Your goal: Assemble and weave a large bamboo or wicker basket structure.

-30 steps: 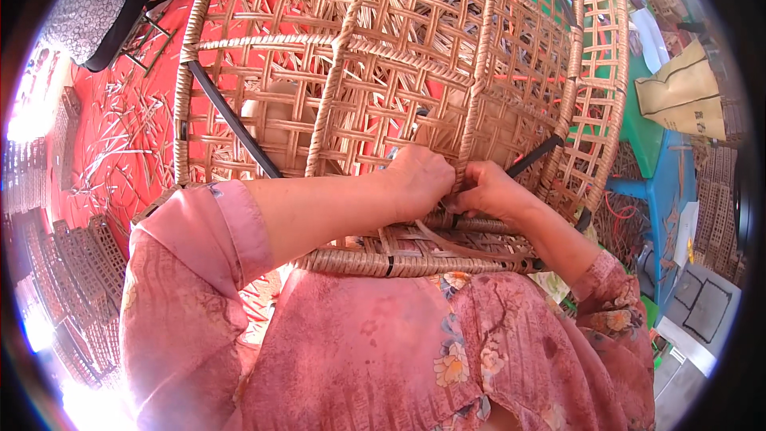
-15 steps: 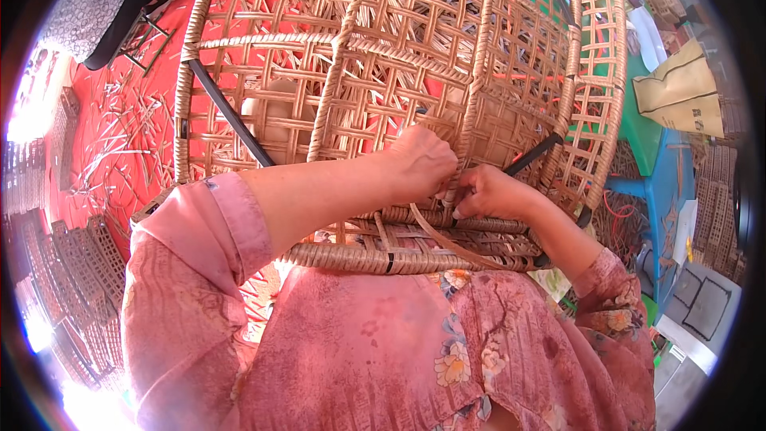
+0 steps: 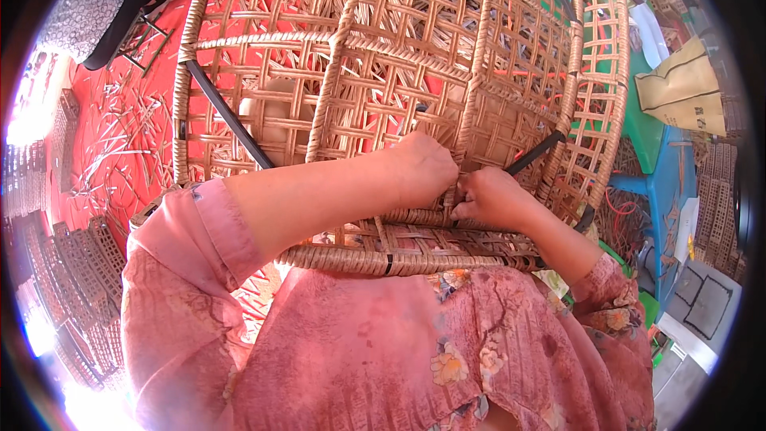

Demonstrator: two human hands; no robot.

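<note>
A large open-weave rattan frame [image 3: 375, 104] fills the space before me, with wrapped ribs and a thick wrapped edge [image 3: 351, 260] close to my body. My left hand [image 3: 427, 168] is closed in a fist, knuckles up, against the weave beside a wrapped rib [image 3: 472, 96]. Just right of it and slightly nearer, my right hand [image 3: 496, 198] is closed too, fingers curled at the lower end of that rib. The two hands nearly touch. What their fingers grip is hidden under the knuckles.
Black bars [image 3: 227, 116] brace the frame. Cut rattan scraps litter the red floor cloth [image 3: 120, 128]. Stacked woven panels [image 3: 76, 279] stand at left, near a seated person's patterned clothing [image 3: 84, 12]. At right are a blue stool [image 3: 677, 191], a brown paper bag [image 3: 682, 92] and a grey-white box [image 3: 702, 307].
The loose rattan strip that curved down below my hands has gone from sight. My left hand has turned knuckles up and shifted slightly nearer; my right fingers have curled in more.
</note>
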